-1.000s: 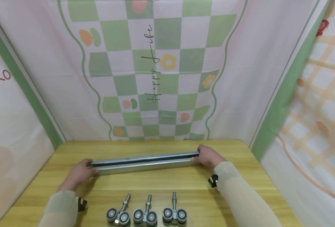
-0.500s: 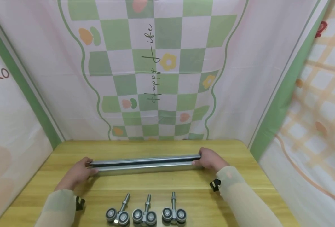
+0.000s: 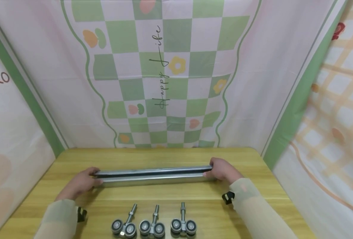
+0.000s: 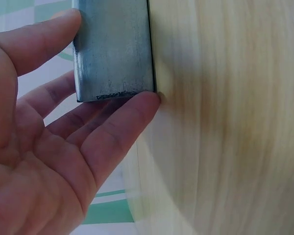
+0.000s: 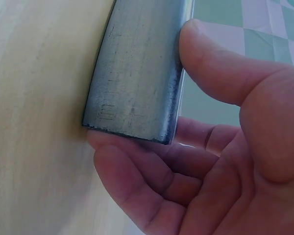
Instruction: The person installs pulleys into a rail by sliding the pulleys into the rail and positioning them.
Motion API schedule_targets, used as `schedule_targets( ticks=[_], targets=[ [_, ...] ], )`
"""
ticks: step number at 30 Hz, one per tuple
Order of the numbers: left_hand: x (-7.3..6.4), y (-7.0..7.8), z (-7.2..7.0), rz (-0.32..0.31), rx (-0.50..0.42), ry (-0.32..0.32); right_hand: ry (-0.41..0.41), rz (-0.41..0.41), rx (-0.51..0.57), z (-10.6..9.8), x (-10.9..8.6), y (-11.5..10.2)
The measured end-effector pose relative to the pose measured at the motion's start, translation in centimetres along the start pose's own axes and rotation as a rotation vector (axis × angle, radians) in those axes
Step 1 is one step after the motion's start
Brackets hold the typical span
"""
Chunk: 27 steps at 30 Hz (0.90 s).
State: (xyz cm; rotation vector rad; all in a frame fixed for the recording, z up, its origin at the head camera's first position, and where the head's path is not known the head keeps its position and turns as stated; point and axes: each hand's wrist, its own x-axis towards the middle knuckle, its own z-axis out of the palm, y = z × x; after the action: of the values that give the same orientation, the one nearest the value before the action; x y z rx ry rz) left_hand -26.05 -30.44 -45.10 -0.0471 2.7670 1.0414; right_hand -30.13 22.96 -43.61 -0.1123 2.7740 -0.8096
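Silvery metal is what I have in both hands: left hand (image 3: 80, 182) and right hand (image 3: 224, 171) pinch opposite ends of the slotted channel rail (image 3: 155, 182), low at the wooden tabletop (image 3: 164, 156). Nearer me, three twin-wheeled bolt trolleys (image 3: 130, 229) (image 3: 159, 229) (image 3: 191, 227) lie apart, still outside it.

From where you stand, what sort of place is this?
Perhaps a screened-off work booth: printed curtains hang behind and beside a table, and three metal rollers sit on it.
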Motion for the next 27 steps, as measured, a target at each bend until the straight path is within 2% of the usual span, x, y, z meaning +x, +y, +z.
schedule_targets(
  ticks=[7,14,27],
  targets=[
    [0.1,0.1,0.1,-0.034,-0.053,-0.014,-0.001,0.032,0.025,0.2,-0.4,-0.3],
    [0.1,0.1,0.0,-0.039,-0.019,-0.007,-0.011,0.064,0.04,0.3,-1.0,-0.2],
    [-0.2,0.2,-0.4,0.025,0.025,-0.011,-0.022,0.052,0.018,0.7,-1.4,-0.2]
  ],
)
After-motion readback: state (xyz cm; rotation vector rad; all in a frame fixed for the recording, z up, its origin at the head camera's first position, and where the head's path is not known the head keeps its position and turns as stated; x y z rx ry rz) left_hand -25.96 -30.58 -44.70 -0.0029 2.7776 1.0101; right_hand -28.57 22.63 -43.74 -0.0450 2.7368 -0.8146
